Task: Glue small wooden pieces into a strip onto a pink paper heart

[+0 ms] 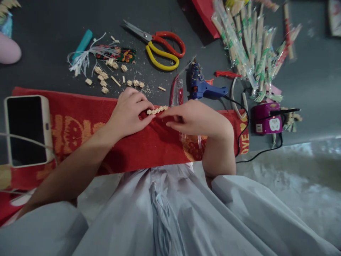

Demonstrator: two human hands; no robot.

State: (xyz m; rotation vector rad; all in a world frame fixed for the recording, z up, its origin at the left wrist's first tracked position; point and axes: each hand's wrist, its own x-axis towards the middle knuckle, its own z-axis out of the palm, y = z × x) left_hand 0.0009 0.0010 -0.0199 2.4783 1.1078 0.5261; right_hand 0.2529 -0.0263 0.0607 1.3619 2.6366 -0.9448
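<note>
A short row of small pale wooden pieces (157,110) lies joined in a strip on a red towel (87,124). My left hand (130,112) rests curled on the towel, fingertips pressed on the strip's left end. My right hand (194,119) reaches in from the right, its index finger and thumb pinched at the strip's right end. Both hands hold the strip between them.
Behind the towel lie loose wooden bits (103,80), red-and-yellow scissors (162,48), a blue glue gun (204,87), a teal lighter (83,42), wrapped chopsticks (247,39) and a purple power device (266,119) with a black cord. A phone (26,129) sits on the towel's left end.
</note>
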